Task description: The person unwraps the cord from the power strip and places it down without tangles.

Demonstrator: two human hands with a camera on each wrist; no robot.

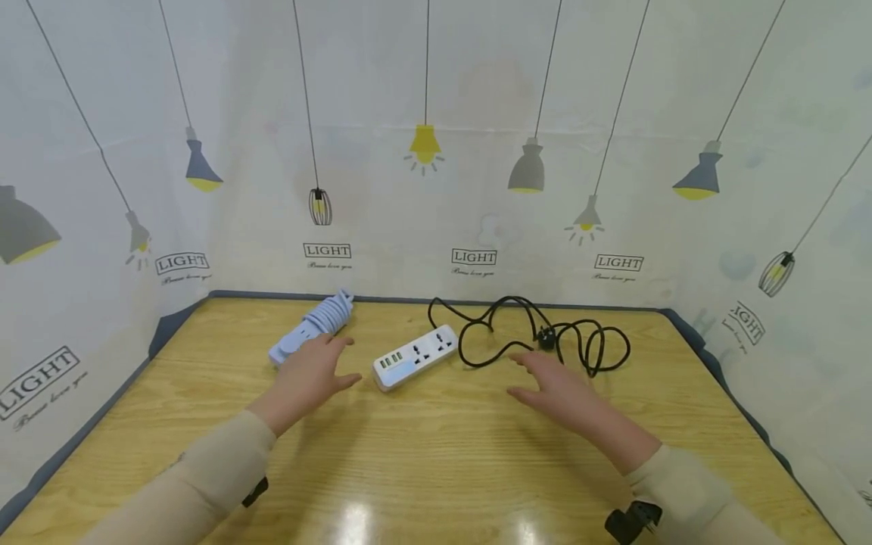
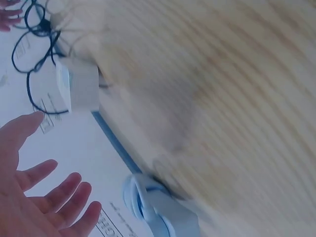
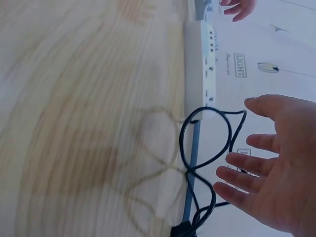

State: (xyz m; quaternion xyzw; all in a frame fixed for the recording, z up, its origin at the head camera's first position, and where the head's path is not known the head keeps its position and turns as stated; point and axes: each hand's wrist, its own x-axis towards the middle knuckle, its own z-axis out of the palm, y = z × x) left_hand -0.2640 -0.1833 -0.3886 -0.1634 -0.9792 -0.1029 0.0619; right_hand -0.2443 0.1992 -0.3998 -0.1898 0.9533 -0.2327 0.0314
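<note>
A white power strip (image 1: pixel 415 357) with round-pin sockets and several USB ports lies at mid-table between the hands. Its black cord (image 1: pixel 500 344) spreads in loose loops to the right, with a black plug (image 1: pixel 546 337) among them. Further left lies a second, pale blue-white power strip (image 1: pixel 300 337), its own cord (image 1: pixel 331 312) wound in a bundle at the far end. My left hand (image 1: pixel 315 375) hovers over the near end of that strip, fingers spread and holding nothing. My right hand (image 1: pixel 559 386) hangs by the near side of the black loops, fingers apart, palm bare in the right wrist view.
The wooden table (image 1: pixel 422 454) has a dark blue edge along its back and sides. Close behind and on both sides stands a pale curtain (image 1: pixel 395 219) printed with hanging lamps. Black devices (image 1: pixel 633 522) are strapped at both wrists.
</note>
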